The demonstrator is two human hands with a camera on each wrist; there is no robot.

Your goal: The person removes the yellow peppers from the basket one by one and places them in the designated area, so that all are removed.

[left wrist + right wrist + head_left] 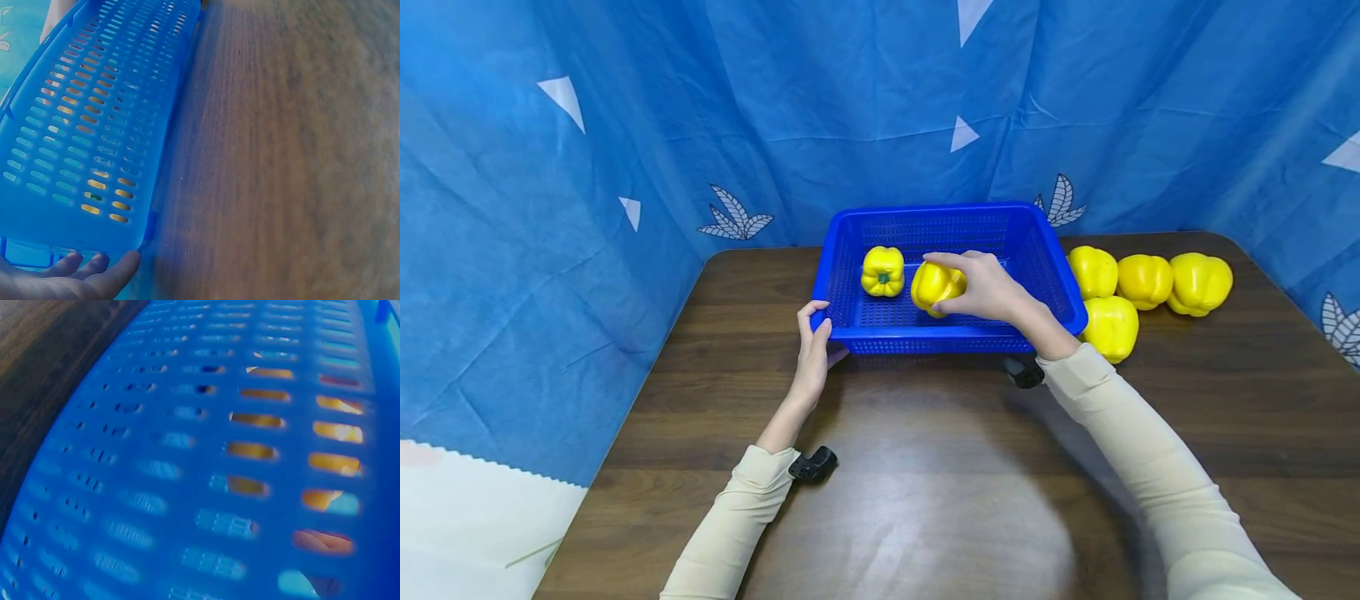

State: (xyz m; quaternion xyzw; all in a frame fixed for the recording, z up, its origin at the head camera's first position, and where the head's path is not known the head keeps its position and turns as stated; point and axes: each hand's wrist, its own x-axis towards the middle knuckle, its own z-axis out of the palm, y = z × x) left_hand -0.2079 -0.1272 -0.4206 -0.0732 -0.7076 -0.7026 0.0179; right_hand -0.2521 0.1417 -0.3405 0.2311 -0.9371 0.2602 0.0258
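Observation:
A blue plastic basket (917, 340) with slotted walls stands on the table near the curtain. At its front left corner my left hand (811, 354) grips the rim; in the left wrist view the fingers (112, 275) lie along the basket's end. Inside the basket, my right hand (988, 287) holds a yellow bell pepper (931, 285) between thumb and fingers. To the left of it, another yellow bell pepper (883, 272) lies in the basket, its green stem end facing me. The right wrist view is filled by the basket's slotted wall (137, 469), with yellow showing through the slots.
Several more yellow bell peppers (1144, 282) are grouped at the right of the basket, the nearest one (1111, 328) close by its front right corner. The brown wooden table (910, 467) stretches toward me. Behind it hangs a blue curtain (865, 108).

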